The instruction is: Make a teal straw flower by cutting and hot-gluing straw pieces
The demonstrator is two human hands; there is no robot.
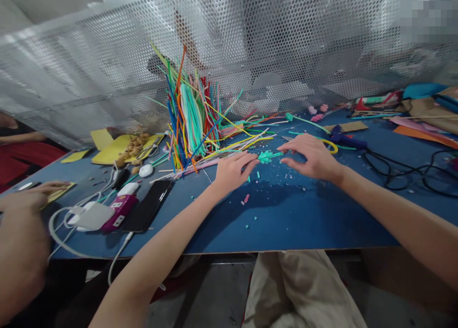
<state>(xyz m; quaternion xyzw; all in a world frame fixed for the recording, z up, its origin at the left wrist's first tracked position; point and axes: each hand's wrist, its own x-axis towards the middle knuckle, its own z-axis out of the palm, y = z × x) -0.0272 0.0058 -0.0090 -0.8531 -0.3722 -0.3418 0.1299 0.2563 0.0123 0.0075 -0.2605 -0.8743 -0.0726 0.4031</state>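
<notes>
My left hand (234,170) and my right hand (310,157) rest on the blue table (286,213), fingers meeting around a small teal flower-shaped piece (269,155) made of cut strips. The left fingers pinch its left side; the right hand hovers over its right side with the fingers bent. Small teal and pink offcuts (246,198) lie scattered below the hands. A tall heap of coloured strips (191,118) stands just behind the left hand.
A black phone (148,206), a pink power bank (119,212), a white charger and cables lie at the left. A blue glue gun (343,139) with its black cord (404,173) sits at the right. Another person's hand (32,196) is at the far left. A perforated metal screen backs the table.
</notes>
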